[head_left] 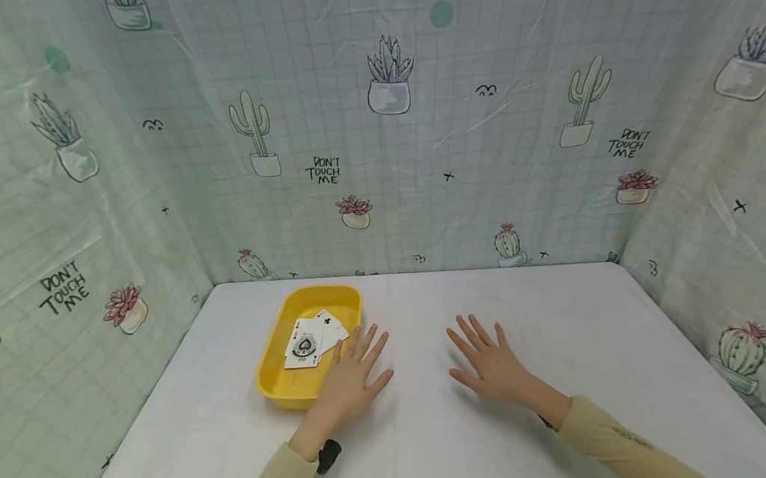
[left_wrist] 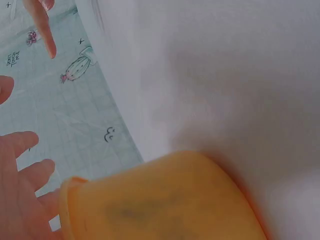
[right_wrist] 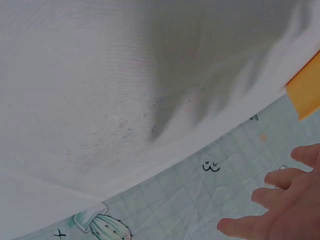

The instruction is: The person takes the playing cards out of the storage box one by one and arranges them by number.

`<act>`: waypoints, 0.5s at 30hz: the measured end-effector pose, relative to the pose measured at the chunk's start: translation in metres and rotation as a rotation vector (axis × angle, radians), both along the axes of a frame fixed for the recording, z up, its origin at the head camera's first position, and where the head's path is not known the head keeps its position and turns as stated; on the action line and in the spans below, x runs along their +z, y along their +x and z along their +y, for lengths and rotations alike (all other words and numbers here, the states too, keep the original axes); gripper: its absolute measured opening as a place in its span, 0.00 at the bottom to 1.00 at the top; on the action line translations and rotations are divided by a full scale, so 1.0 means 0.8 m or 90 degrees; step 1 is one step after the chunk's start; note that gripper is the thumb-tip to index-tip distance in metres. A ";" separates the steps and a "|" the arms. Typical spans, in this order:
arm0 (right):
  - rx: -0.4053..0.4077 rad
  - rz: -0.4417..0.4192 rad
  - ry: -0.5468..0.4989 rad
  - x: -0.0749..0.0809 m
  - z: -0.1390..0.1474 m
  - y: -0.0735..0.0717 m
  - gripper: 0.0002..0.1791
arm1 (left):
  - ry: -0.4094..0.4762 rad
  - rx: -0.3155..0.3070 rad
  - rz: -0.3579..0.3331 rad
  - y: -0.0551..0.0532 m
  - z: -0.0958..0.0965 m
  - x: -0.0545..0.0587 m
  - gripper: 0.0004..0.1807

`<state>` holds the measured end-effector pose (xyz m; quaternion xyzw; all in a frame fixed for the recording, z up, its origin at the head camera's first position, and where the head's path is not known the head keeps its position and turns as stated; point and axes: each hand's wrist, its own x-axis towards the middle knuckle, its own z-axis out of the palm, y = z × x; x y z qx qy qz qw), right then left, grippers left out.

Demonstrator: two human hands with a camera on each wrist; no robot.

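Note:
A yellow plastic tray stands left of the table's middle, with several white playing cards lying fanned inside it. The top card bears a large ornate spade. My left hand, palm down with fingers spread, is over the tray's right side and covers part of its rim. In the left wrist view that hand shows beside the tray's outer wall. To the right, my right hand hovers above the bare cloth, its fingers also spread. Neither hand holds anything.
A white cloth covers the table. Around its back and both sides hangs a pale green curtain printed with cacti and potted plants. A black strap sits at the left wrist.

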<state>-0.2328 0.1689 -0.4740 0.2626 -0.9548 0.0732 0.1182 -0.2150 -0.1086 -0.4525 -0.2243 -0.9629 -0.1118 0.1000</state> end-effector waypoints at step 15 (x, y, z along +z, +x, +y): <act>0.038 -0.002 -0.003 0.011 -0.035 -0.012 0.37 | 0.049 0.048 0.034 0.009 -0.043 -0.001 0.31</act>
